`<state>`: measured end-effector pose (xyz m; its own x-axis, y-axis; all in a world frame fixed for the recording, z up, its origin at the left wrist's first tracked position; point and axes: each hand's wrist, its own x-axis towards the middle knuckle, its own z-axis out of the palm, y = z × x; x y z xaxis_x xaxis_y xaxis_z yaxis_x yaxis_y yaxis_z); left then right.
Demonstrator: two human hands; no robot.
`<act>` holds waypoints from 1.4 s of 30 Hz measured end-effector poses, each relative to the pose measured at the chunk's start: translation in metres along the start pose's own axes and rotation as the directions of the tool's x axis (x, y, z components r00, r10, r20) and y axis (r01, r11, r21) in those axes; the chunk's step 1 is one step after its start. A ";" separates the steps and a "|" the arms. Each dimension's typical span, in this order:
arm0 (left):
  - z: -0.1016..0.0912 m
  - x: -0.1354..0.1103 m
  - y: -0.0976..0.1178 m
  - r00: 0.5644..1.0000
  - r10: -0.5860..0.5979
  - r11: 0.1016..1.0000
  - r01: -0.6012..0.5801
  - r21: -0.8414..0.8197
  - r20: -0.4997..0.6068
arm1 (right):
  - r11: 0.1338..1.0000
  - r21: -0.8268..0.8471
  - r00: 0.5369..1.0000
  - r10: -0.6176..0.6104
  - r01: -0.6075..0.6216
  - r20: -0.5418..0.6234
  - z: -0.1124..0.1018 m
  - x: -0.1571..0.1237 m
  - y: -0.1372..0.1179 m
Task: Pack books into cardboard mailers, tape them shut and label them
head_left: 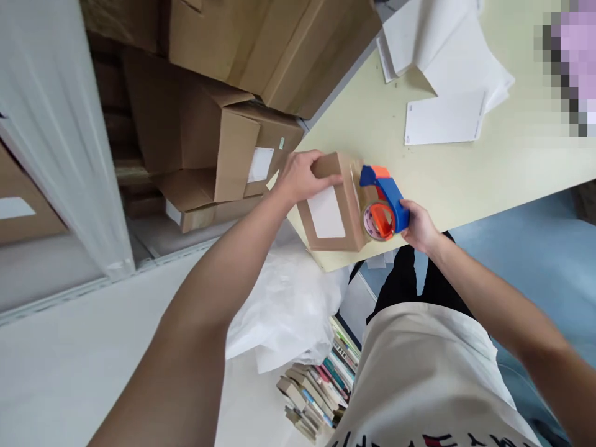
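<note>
A small brown cardboard box [351,217] with a white label [327,212] stands at the near corner of the pale table. My left hand [302,177] grips its far left end, thumb laid along the top edge and the other fingers partly hidden behind it. In my right hand [419,226] is a blue and orange tape dispenser [393,202], held by its blue body. Its roll of tape sits low, close against the box's right side. Whether the tape touches the cardboard there I cannot tell.
Large cardboard boxes [237,149] crowd the shelf to the left, one with its flaps raised. White sheets [447,118] lie on the table [512,149]. Below the corner are a white plastic bag [288,298] and stacked books [316,388]. A pixelated purple patch [577,49] is at top right.
</note>
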<state>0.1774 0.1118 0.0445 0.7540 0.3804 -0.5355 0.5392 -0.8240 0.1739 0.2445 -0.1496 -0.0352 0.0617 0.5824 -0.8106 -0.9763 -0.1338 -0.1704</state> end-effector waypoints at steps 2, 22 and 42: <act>0.003 0.001 -0.004 0.989 -0.054 0.998 0.048 -0.049 -0.136 | 0.989 -0.119 0.996 -0.080 0.083 0.026 0.011 0.024 -0.023; 0.017 -0.006 0.018 0.978 -0.065 0.998 0.068 0.010 -0.198 | 0.457 -0.820 0.934 -0.257 0.345 0.249 -0.029 -0.019 -0.022; 0.045 -0.067 0.019 0.942 -0.201 0.975 0.165 -0.151 -0.269 | 0.408 -0.834 0.928 -0.197 0.372 0.318 0.045 0.034 -0.089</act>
<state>0.1199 0.0516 0.0464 0.7026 0.6370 -0.3171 0.7067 -0.6768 0.2063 0.3241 -0.0821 -0.0223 0.1832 0.8212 -0.5404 -0.2021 -0.5065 -0.8382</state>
